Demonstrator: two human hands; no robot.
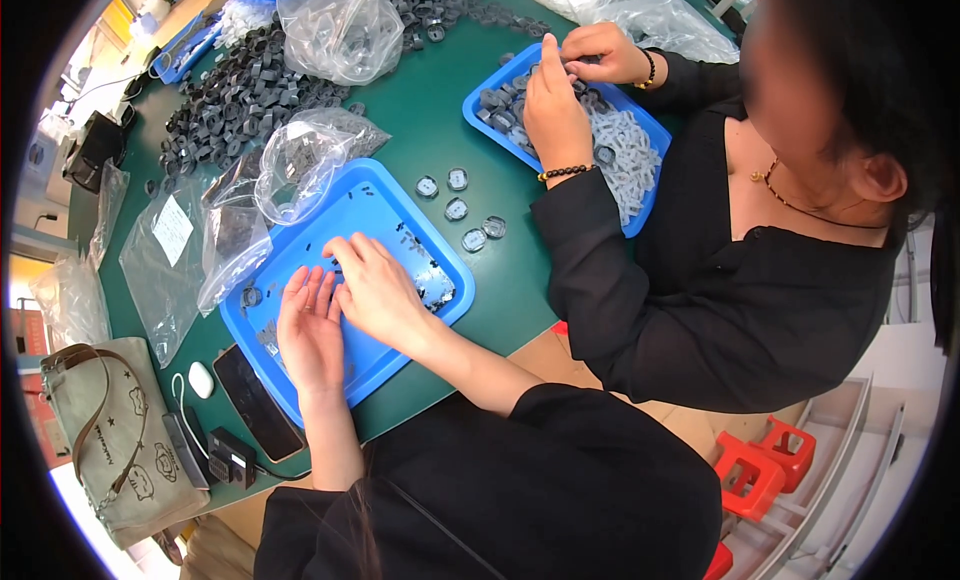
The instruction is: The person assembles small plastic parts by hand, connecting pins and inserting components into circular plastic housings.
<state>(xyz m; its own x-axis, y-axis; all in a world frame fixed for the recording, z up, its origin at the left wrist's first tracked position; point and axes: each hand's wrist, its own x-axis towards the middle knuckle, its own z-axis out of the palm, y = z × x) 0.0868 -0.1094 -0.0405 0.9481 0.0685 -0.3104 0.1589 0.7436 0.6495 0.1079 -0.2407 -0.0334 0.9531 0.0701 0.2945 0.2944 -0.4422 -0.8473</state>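
Observation:
Over a blue tray [452, 265] on the green table, my left hand [312, 330] is turned palm up with its fingers stretched. Nothing that I can make out lies in it. My right hand [378, 288] is palm down close beside it, fingers bent and apart, its fingertips near a few tiny black pieces on the tray floor. More small black pieces [415, 245] are scattered along the tray's right side. Small grey pieces [268, 337] lie at its left, near a round grey part [250, 296].
Several round grey parts [456, 209] lie right of my tray. Plastic bags [300, 170] and a dark heap of rings [235, 105] are beyond it. A co-worker's hands [560, 105] work over another blue tray [640, 215]. A phone [258, 405] and bag [125, 440] are left.

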